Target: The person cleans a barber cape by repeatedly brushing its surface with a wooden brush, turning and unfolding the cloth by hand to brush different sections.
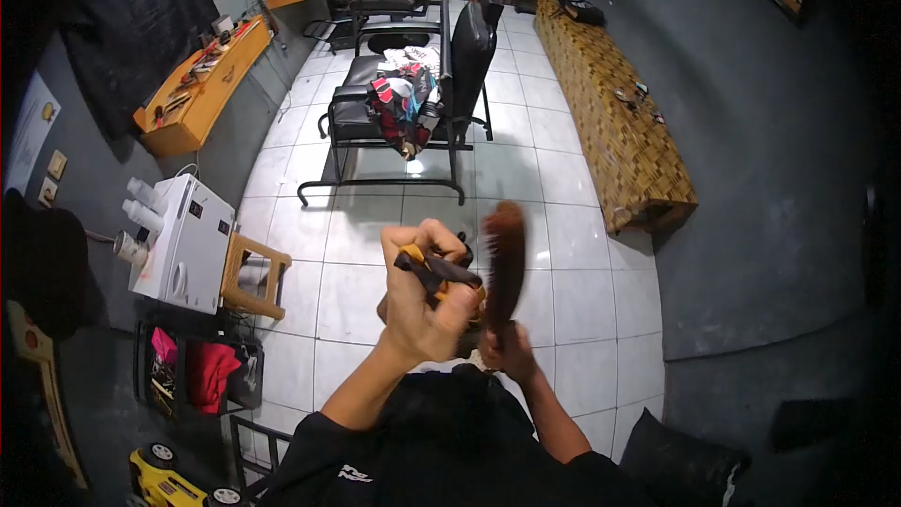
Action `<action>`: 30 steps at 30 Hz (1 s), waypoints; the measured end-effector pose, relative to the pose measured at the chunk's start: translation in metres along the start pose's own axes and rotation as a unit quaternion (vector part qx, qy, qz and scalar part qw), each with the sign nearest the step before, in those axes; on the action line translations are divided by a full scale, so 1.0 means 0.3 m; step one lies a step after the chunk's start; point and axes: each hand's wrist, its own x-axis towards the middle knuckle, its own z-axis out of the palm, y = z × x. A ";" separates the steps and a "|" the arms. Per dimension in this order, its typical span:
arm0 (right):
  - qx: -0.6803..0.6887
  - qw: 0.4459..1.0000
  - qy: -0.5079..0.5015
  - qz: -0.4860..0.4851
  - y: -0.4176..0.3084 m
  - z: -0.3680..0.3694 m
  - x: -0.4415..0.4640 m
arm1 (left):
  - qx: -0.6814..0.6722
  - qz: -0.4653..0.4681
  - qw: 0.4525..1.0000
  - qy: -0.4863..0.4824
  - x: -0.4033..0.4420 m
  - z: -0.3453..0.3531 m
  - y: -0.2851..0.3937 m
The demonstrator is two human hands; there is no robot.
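My left hand (pixel 419 305) is raised in front of my chest, its fingers wrapped round an orange-and-black tool (pixel 436 274). The tool's exact kind is not clear, as the fingers cover much of it. Just to the right, my right hand (pixel 510 354) grips the lower end of a brown brush (pixel 507 253). The brush stands nearly upright, bristles facing left toward the tool, and its upper end is blurred. A gap shows between the bristles and the upper part of my left hand.
Ahead stands a black barber chair (pixel 469 47) with crumpled clothes (pixel 408 94) on its seat. A wooden shelf (pixel 202 94) with tools hangs left, above a white cabinet (pixel 194 244) and a stool (pixel 255 277). A woven-covered bench (pixel 615 122) lines the right wall. A yellow toy car (pixel 169 483) sits lower left.
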 end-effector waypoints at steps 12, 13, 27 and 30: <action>-0.525 0.737 0.008 0.425 0.673 -0.304 -0.186 | 0.008 0.032 0.987 0.160 0.015 -0.131 0.037; -0.535 0.759 0.035 0.369 0.714 -0.340 -0.173 | 0.015 0.025 0.988 0.153 0.016 -0.124 0.038; -0.014 0.998 -0.056 -0.011 0.036 0.163 0.044 | 0.155 0.087 0.984 -0.002 0.007 -0.074 -0.032; -0.363 0.929 -0.048 0.052 0.388 0.041 0.050 | 0.113 0.063 0.989 0.069 0.006 -0.086 0.004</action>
